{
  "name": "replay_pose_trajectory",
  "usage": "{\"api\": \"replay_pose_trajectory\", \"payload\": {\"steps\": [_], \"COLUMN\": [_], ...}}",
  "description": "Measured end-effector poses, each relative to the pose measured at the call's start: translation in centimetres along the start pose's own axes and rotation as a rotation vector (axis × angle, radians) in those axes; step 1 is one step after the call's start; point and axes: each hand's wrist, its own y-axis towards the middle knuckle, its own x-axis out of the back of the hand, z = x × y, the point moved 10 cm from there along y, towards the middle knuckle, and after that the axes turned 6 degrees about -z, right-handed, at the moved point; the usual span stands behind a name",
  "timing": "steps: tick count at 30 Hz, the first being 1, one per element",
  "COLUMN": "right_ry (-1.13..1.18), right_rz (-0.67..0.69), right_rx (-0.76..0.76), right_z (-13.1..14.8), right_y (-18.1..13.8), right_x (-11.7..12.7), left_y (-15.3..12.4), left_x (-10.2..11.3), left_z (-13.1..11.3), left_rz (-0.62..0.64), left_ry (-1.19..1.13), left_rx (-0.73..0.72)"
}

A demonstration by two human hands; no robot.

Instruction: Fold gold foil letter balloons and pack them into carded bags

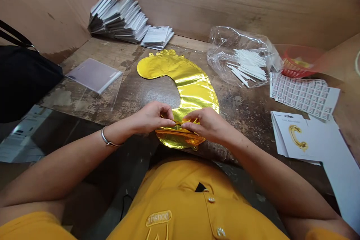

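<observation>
1. While both hands meet at the near table edge, the left hand (152, 117) and right hand (206, 123) pinch a fold in the gold foil balloon (191, 82)
2. Its flat C-shape curves away across the worn table (247, 108)
3. White sticks (247, 65) lie in a clear bag to the right, well apart

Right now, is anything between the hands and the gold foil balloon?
Nothing visible. The left hand and right hand both pinch the near end of the gold foil balloon directly, fingertips close together at a fold; the rest lies flat on the wooden table.
</observation>
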Motion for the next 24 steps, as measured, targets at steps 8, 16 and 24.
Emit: {"api": "replay_pose_trajectory", "payload": {"steps": [8,16,24], "right_ry": [0.196,0.112,0.147], "right_rz": [-0.044,-0.036,-0.14], "right_rx": [-0.094,-0.016,-0.022], "right_z": [-2.2,-1.5,-2.7], "right_y": [1.2,1.5,2.0], "right_x": [-0.7,-0.6,0.2], "left_y": [-5.3,-7.2,-7.2], "left_x": [0.3,-3.7,-4.4], "left_z": [-6.6,-5.3,-4.9], "left_rz": [-0.554,-0.564,-0.441], "left_ry": [0.738,1.127,1.084], "left_rx": [-0.718,-0.757,-0.812]}}
